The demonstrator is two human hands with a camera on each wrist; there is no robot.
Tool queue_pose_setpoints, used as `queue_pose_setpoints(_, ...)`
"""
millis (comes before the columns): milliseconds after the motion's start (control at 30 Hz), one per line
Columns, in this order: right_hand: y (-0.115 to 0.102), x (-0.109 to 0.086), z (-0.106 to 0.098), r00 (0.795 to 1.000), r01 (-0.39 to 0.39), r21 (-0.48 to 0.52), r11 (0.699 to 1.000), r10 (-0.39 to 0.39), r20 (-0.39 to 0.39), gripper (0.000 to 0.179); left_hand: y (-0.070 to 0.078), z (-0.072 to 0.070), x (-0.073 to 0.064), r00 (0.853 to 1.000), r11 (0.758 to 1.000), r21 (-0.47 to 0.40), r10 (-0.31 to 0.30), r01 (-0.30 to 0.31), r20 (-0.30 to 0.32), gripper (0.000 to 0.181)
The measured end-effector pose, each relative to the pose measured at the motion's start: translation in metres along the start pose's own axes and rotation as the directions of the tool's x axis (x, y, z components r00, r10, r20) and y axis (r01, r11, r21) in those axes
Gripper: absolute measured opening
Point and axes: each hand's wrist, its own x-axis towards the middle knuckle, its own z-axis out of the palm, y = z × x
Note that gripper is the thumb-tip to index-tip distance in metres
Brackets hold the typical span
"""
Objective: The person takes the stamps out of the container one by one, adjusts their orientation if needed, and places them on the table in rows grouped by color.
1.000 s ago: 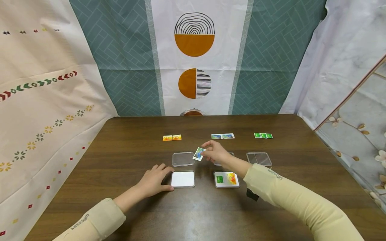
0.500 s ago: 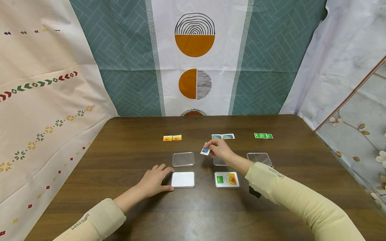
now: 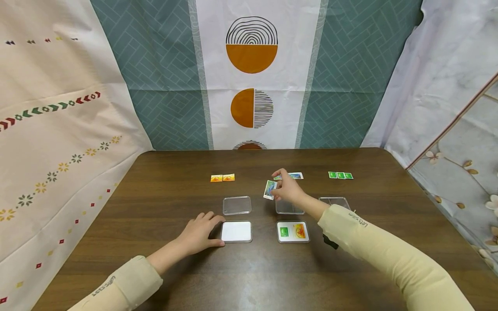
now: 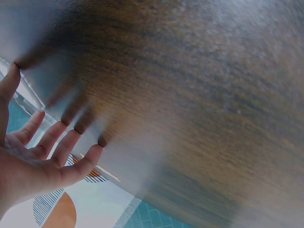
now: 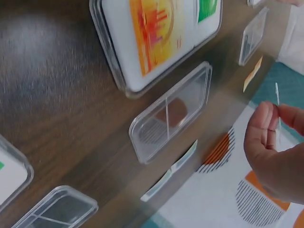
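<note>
My right hand [image 3: 288, 188] pinches a small blue-and-green stamp [image 3: 270, 189] between thumb and fingers, above the table near a clear lid [image 3: 289, 208]. In the right wrist view the stamp [image 5: 277, 95] shows edge-on. My left hand [image 3: 200, 233] lies on the table with relaxed fingers, thumb and index finger at the left corners of a clear case with a white insert [image 3: 236, 232]. To its right, another clear case [image 3: 293, 232] holds a green stamp [image 3: 284, 232] and an orange one [image 3: 299, 230]. Behind my right hand, blue stamps [image 3: 296, 176] are partly hidden.
Two orange stamps [image 3: 222, 177] lie at the back left, three green ones [image 3: 340, 175] at the back right. A clear lid [image 3: 237, 205] stands behind the left case; another lid [image 3: 338, 201] is partly behind my right arm. A further case [image 5: 14, 173] shows in the right wrist view.
My right hand has moved right and slightly away with the stamp, which has turned more upright in view and now stands left of the blue stamps. My left hand has stayed in place.
</note>
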Motion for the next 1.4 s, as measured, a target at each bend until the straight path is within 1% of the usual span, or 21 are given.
queue_pose_setpoints(67,0.001,0.003,-0.005,0.999,-0.014,-0.013,1.000,0.014,-0.031,0.041,0.000,0.000,0.000,1.000,1.000,0.001,0.001,-0.001,-0.002,0.058)
queue_pose_setpoints(167,0.005,0.007,-0.010,0.995,-0.041,-0.009,0.999,0.040,-0.089,0.026,0.000,0.000,0.000,1.000,1.000,0.002,0.004,-0.004,-0.002,0.058)
queue_pose_setpoints(233,0.008,0.009,-0.014,0.993,-0.063,-0.029,0.998,0.059,-0.105,0.018,0.000,0.000,0.000,1.000,1.000,0.001,0.006,-0.006,-0.001,0.058)
queue_pose_setpoints(300,0.009,0.010,-0.017,0.992,-0.083,-0.047,0.995,0.078,-0.101,0.015,-0.001,0.000,0.001,1.000,1.000,0.001,0.009,-0.009,-0.002,0.058)
queue_pose_setpoints(367,0.009,0.011,-0.019,0.993,-0.094,-0.066,0.993,0.090,-0.074,0.015,-0.001,0.000,0.001,1.000,1.000,0.004,0.008,-0.008,-0.005,0.058)
queue_pose_setpoints(500,0.008,0.014,-0.023,0.996,-0.093,-0.082,0.992,0.091,-0.025,0.018,-0.002,0.000,0.000,1.000,1.000,0.013,0.006,-0.006,-0.006,0.058)
queue_pose_setpoints(567,0.009,0.016,-0.025,0.996,-0.086,-0.095,0.992,0.083,-0.029,0.018,-0.002,0.000,-0.001,1.000,1.000,0.013,0.007,-0.007,-0.005,0.058)
queue_pose_setpoints(700,0.013,0.023,-0.032,0.994,-0.063,-0.156,0.986,0.048,-0.096,0.018,-0.002,-0.001,-0.002,1.000,1.000,0.009,0.010,-0.010,-0.008,0.058)
queue_pose_setpoints(767,0.012,0.026,-0.035,0.992,-0.043,-0.202,0.978,0.018,-0.123,0.018,-0.003,-0.001,-0.002,1.000,1.000,0.010,0.010,-0.010,-0.008,0.058)
queue_pose_setpoints(833,0.012,0.030,-0.039,0.992,-0.017,-0.260,0.966,-0.017,-0.127,0.018,-0.002,-0.001,-0.001,1.000,1.000,0.012,0.013,-0.013,-0.006,0.058)
queue_pose_setpoints(933,0.011,0.037,-0.042,0.991,0.030,-0.355,0.934,-0.075,-0.113,0.018,-0.001,-0.001,0.000,1.000,1.000,0.009,0.018,-0.018,-0.005,0.058)
queue_pose_setpoints(1000,0.011,0.043,-0.043,0.990,0.054,-0.402,0.914,-0.102,-0.099,0.017,-0.001,-0.001,0.000,1.000,1.000,0.006,0.019,-0.019,-0.005,0.058)
queue_pose_setpoints(1067,0.011,0.049,-0.043,0.989,0.065,-0.412,0.909,-0.114,-0.097,0.015,-0.001,0.000,0.000,1.000,1.000,0.003,0.018,-0.018,-0.006,0.058)
queue_pose_setpoints(1233,0.010,0.064,-0.041,0.985,0.066,-0.388,0.919,-0.123,-0.124,0.010,-0.002,0.001,0.000,1.000,1.000,0.006,0.018,-0.018,-0.009,0.058)
queue_pose_setpoints(1300,0.009,0.070,-0.040,0.987,0.064,-0.404,0.913,-0.118,-0.111,0.010,-0.003,0.002,0.000,1.000,1.000,0.007,0.020,-0.020,-0.009,0.058)
queue_pose_setpoints(1400,0.007,0.083,-0.039,0.994,0.062,-0.436,0.898,-0.094,-0.052,0.012,-0.004,0.002,-0.001,1.000,1.000,0.004,0.020,-0.020,-0.009,0.058)
